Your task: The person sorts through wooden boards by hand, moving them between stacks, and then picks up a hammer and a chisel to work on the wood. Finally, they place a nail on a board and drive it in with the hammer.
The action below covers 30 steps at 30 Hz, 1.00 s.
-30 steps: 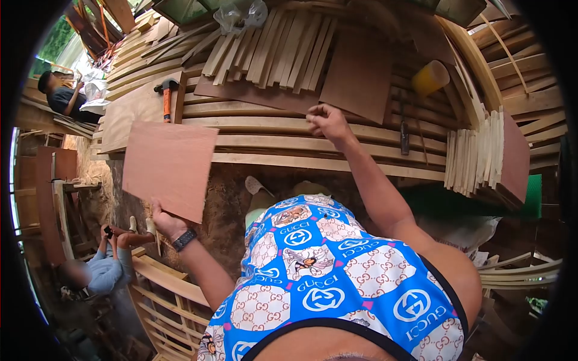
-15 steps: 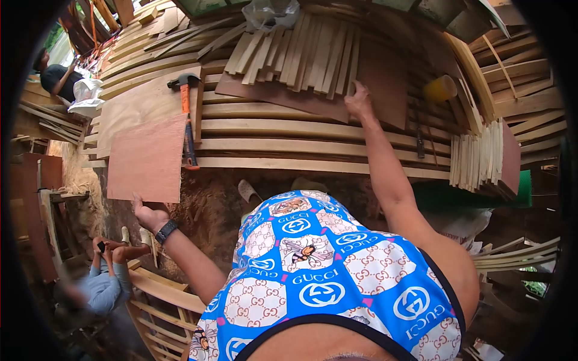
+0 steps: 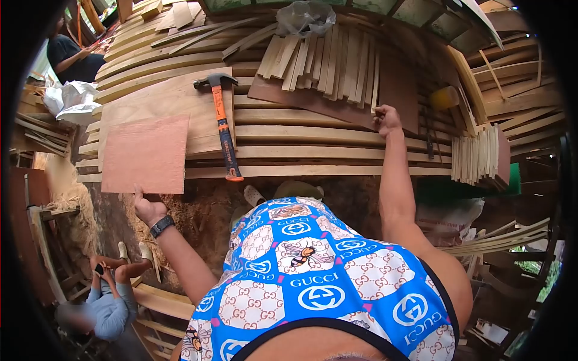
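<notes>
My left hand (image 3: 149, 209), wearing a dark wristwatch (image 3: 162, 226), grips the near edge of a reddish plywood square (image 3: 144, 155). My fingers are partly hidden under that edge. The square lies over a larger pale plywood sheet (image 3: 208, 111). Beside it a claw hammer (image 3: 224, 129) with an orange and black handle rests across the sheet and the slats. My right hand (image 3: 388, 121) is closed in a pinch on the near end of a thin wooden strip (image 3: 376, 81), at the right side of a pile of strips (image 3: 325, 66). A brown board (image 3: 400, 90) lies beneath the pile.
Long wooden slats (image 3: 289, 143) form the work surface. A yellow cup-like object (image 3: 444, 97) and a strip bundle (image 3: 475, 157) stand right. A clear plastic bag (image 3: 306, 18) lies behind the pile. One person (image 3: 111, 304) sits lower left, another (image 3: 69, 57) is upper left.
The view has shifted, so the table's things appear farther right. My right hand has drawn slightly toward me with the strip's end. The gap between plywood square and hammer has widened.
</notes>
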Motion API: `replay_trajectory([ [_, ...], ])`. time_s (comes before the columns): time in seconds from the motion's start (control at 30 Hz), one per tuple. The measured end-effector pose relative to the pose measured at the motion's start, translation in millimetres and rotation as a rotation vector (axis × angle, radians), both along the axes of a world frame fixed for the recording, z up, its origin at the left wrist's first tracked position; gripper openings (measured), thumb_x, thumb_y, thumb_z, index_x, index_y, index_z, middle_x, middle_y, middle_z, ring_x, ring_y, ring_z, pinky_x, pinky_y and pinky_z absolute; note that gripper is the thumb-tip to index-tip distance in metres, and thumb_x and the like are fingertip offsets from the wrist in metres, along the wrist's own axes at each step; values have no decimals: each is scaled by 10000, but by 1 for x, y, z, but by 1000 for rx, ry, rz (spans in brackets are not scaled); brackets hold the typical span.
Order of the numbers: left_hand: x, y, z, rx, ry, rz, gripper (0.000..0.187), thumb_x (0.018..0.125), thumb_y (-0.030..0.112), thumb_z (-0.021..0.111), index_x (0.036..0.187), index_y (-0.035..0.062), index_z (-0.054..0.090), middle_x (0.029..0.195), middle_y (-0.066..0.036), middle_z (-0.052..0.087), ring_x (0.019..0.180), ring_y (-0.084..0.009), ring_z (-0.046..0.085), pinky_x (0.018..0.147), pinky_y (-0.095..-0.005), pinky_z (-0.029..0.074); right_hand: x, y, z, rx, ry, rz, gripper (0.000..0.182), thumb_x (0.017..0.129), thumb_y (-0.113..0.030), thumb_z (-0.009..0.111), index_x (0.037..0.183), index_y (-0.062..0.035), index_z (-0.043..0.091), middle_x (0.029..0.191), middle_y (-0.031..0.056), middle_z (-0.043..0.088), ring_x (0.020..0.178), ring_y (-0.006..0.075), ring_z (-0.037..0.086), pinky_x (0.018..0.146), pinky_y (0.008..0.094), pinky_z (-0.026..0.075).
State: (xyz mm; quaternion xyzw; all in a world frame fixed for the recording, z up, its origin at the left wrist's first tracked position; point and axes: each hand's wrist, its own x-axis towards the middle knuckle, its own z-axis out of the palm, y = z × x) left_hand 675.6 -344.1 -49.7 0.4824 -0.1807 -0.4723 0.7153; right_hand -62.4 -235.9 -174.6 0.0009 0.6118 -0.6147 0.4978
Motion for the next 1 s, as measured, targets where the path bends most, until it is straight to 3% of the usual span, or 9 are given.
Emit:
replay_trajectory([
  [0.03, 3, -3, -2, -36, -6, -22, 342, 1044, 202, 566, 1325, 7, 567, 1269, -126, 659, 1129, -278, 644, 958, -428, 535, 11, 8, 3, -101, -167, -2, 113, 877, -197, 592, 847, -100, 640, 733, 31, 599, 599, 175, 559, 578, 368, 522],
  [0.17, -14, -8, -14, 16, 29, -9, 333, 1022, 146, 579, 1325, 8, 569, 1288, -124, 648, 1133, -272, 638, 977, -419, 528, 46, 34, 11, -313, -248, 79, 138, 945, -173, 542, 935, -86, 649, 839, 39, 667, 691, 177, 605, 638, 337, 521],
  [0.2, -27, -7, -6, 69, -4, 70, 345, 1011, 132, 590, 1331, 6, 567, 1299, -123, 642, 1143, -272, 631, 990, -419, 523, 52, 37, 5, -391, -247, 122, 139, 952, -144, 537, 1007, -84, 649, 869, 43, 680, 710, 170, 632, 642, 317, 533],
  [0.3, -4, -27, -27, -78, -74, 2, 392, 987, 139, 646, 1340, -9, 562, 1297, -124, 634, 1174, -262, 605, 1016, -420, 505, 110, 29, 51, -398, -3, 151, 309, 942, -79, 515, 1237, -45, 598, 933, 54, 685, 711, 142, 646, 637, 280, 540],
  [0.43, -27, -33, -9, -61, -76, 33, 444, 1018, 136, 611, 1412, -25, 483, 1341, -121, 607, 1193, -267, 609, 1036, -421, 506, 168, 12, 97, -502, 212, 431, 368, 786, -36, 569, 1141, 36, 636, 876, 56, 650, 660, 111, 588, 594, 240, 490],
  [0.57, -36, -46, 27, -74, -12, 64, 399, 996, 159, 657, 1325, -46, 563, 1291, -136, 626, 1134, -259, 622, 1015, -395, 505, 210, -10, 148, -532, 160, 782, 386, 759, -27, 605, 1130, 65, 666, 847, 62, 666, 632, 95, 585, 564, 232, 483],
  [0.63, -29, -59, 23, -113, -6, 41, 395, 997, 158, 655, 1312, -63, 568, 1288, -143, 627, 1134, -259, 622, 1014, -391, 506, 230, -16, 160, -394, 96, 1071, 387, 752, -34, 635, 1118, 81, 687, 837, 64, 681, 638, 90, 596, 574, 232, 496],
  [0.8, -18, -68, 11, -151, -148, 40, 408, 1009, 194, 635, 1264, -122, 592, 1303, -191, 620, 1191, -264, 583, 1036, -360, 469, 262, -14, 171, -243, 190, 1241, 401, 720, -16, 705, 1106, 91, 708, 811, 52, 681, 614, 81, 580, 565, 241, 493],
  [1.0, -31, -51, 17, -123, 17, 87, 312, 981, 191, 667, 1140, -76, 640, 1314, -186, 606, 1236, -242, 511, 1119, -382, 364, 275, -6, 171, -205, 329, 1311, 368, 694, -22, 712, 1049, 75, 713, 794, 54, 683, 612, 98, 599, 576, 246, 497],
])
